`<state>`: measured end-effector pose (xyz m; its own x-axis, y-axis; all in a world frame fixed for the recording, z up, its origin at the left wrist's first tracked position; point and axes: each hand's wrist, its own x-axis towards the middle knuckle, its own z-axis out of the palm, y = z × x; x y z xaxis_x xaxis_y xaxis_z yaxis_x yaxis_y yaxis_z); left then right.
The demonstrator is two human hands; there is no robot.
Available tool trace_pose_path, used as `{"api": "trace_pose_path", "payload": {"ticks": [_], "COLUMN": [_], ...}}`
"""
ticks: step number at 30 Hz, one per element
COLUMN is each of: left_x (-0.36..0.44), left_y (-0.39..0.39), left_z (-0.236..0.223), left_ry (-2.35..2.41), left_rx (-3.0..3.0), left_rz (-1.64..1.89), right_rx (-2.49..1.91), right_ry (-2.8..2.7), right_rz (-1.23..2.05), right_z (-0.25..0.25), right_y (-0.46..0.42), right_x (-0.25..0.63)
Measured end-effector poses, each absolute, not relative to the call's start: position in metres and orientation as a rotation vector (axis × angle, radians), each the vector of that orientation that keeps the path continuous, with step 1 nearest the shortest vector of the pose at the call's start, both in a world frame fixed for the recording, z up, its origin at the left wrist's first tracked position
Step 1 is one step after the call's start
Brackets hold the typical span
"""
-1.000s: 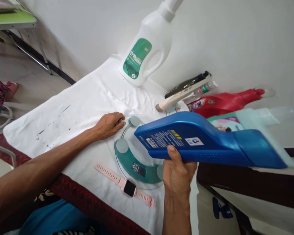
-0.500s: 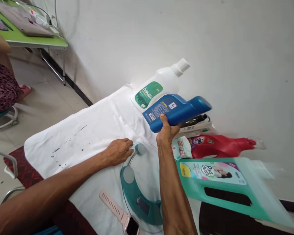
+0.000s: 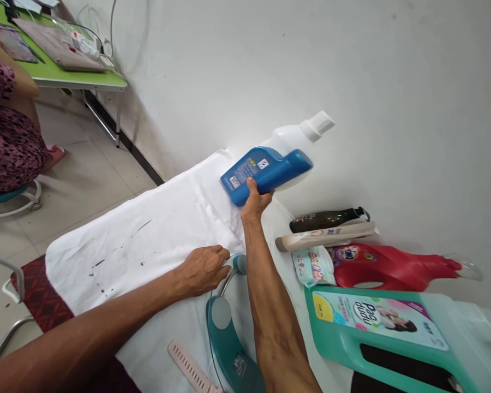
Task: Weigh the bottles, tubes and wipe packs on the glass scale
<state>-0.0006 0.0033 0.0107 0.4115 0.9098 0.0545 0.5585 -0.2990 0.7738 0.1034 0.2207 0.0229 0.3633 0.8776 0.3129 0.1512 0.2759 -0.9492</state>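
Observation:
My right hand [image 3: 256, 202] is wrapped around a blue plastic bottle [image 3: 256, 172], with the thumb across its printed back. The bottle is held tilted over the far end of the white cloth, in front of a white bottle [image 3: 288, 136] that it partly covers. My left hand [image 3: 207, 267] lies low on the cloth, its curled fingers at the rim of a round glass scale [image 3: 233, 344] with a teal band. Part of the scale is hidden by my right forearm. A pink watch strap [image 3: 190, 365] lies beside the scale, cut off by the bottom edge.
Along the wall at right stand a dark glass bottle [image 3: 327, 219], a beige tube-like pack [image 3: 331, 236], a small printed pack [image 3: 315, 266], a red bottle [image 3: 396, 266] and a large green jug [image 3: 331, 338]. A seated person [image 3: 12, 142] is near a green table [image 3: 85, 81] at left.
My right hand has carried the blue bottle from above the scale to the far end of the cloth, in front of the white bottle. My left hand stays by the scale. The view has shifted.

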Motion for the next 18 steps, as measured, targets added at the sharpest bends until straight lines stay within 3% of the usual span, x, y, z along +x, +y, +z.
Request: {"api": "trace_pose_path", "payload": {"ticks": [11,18], "left_x": [-0.002,-0.003], "left_y": [0.003,0.003], "left_z": [0.015,0.009], "left_ry": [1.282,1.274], "left_rx": [2.002,2.014], "left_rz": [0.650,0.715], "right_rx": [-1.420,-1.538], "right_ry": [-1.299,-1.331], "right_rz": [0.481,-0.435], "right_z": [0.035,0.071], "right_y": [0.166,0.110], "right_x": [0.151,0.263]}}
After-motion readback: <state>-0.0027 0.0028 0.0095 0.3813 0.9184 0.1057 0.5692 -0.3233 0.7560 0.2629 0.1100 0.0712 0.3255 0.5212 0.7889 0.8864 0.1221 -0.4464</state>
